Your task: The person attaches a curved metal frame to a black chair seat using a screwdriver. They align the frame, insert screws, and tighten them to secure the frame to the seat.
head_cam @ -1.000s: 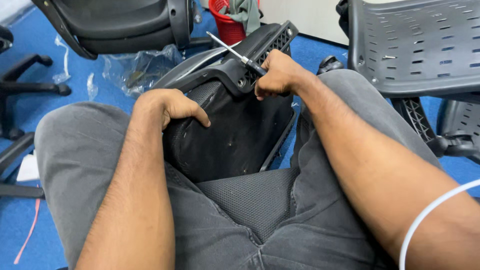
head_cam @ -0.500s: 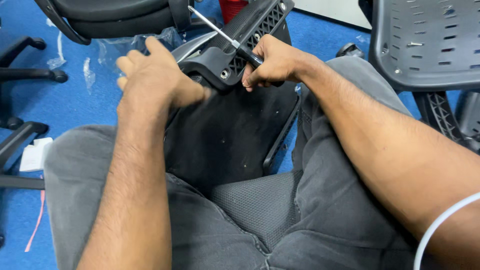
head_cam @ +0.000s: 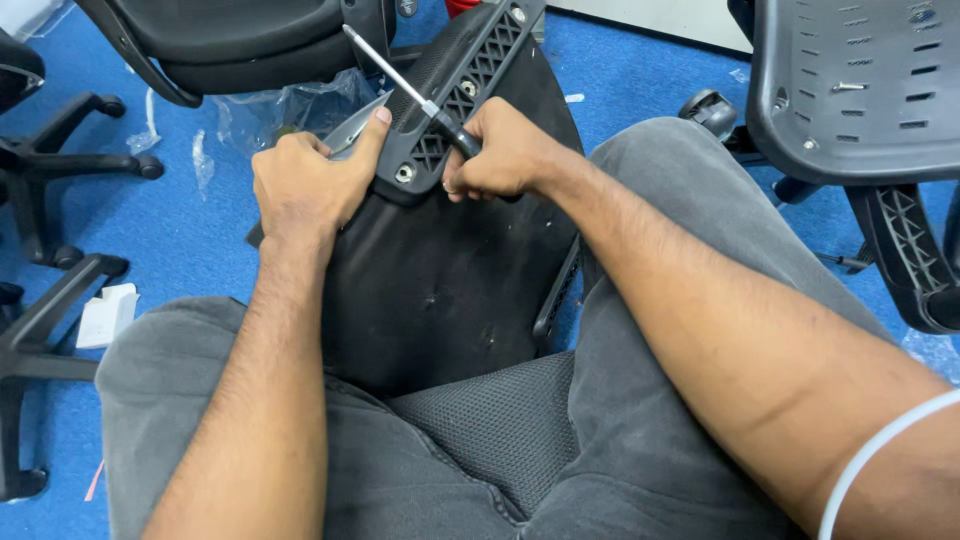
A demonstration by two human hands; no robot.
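We see the black seat panel (head_cam: pixel 450 280) propped between grey-trousered knees, ctr frame. L hand (head_cam: pixel 305 185) at 10 o'clock curled over its edge, thumb pressing the ribbed bracket (head_cam: pixel 455 95). R hand (head_cam: pixel 505 150) at 12, fist closed on the screwdriver (head_cam: pixel 400 80), shaft pointing 11. Beyond: blue floor (head_cam: pixel 640 80).

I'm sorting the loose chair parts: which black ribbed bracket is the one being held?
The ribbed bracket on the black panel between the knees, gripped by the left hand; the other ribbed bracket lies untouched under the grey seat at right.
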